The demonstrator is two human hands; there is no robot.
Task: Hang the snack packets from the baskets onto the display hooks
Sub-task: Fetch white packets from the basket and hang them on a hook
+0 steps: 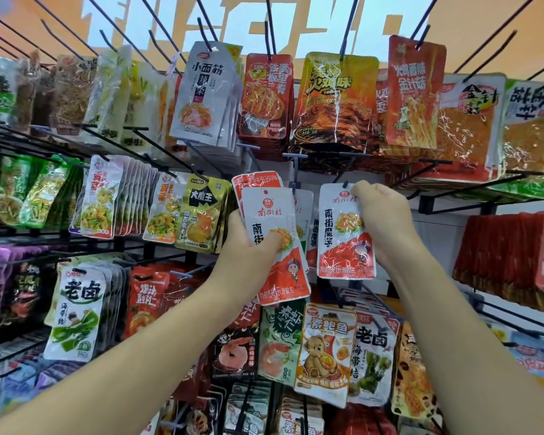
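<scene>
Forearms [139,356] up front. L hand [252,243] grips stack of white/red pkts [269,215], thumb across front. R hand [380,221] pinches top corner of single pkt [343,237], top edge at mid-row hook [346,184].

The grey foil packet [201,89] hanging top centre reads 小面筋, with 辣条 in a dark box below. The yellow-and-orange foil packet [333,98] reads 火鸡味, and the tall red plastic packet [413,95] reads 火鸡面味 金针菇. The black-and-yellow packet [201,211] reads 大魔王. The left white-and-red packet [266,208], gripped by the left hand [248,246], bears 南街村. The right white-and-red packet [339,246], pinched by the right hand [383,221], adds 南街魔芋. Lower, the orange bear-printed packet [327,356] reads 素鲍鱼 and the white-and-green packet [79,309] reads 老卤
</scene>
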